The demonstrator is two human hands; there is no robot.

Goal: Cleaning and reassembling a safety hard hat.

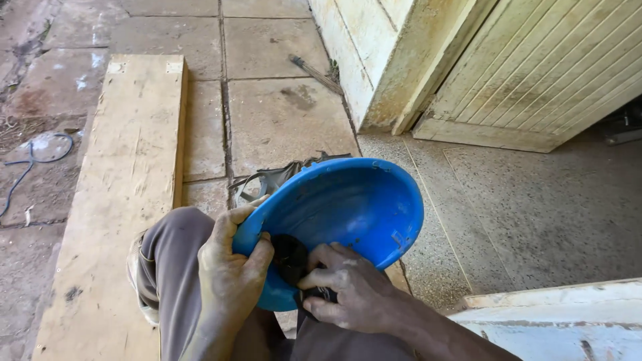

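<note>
both hands [287, 281] grip upturned blue helmet [348, 207]

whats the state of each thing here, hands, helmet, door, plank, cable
left hand: gripping the rim of the blue plastic hard hat
right hand: fingers pressed on the black strap piece inside the hat
blue plastic hard hat: upside down, tilted, held over the lap
pale wooden door: ajar
long wooden plank: lying flat on the paving
blue cable: loose on the ground

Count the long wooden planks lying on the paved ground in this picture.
1. The pale, rough wooden plank lies lengthwise on the stone paving at the left, beside the person's knee. Others may lie outside the view.
</note>
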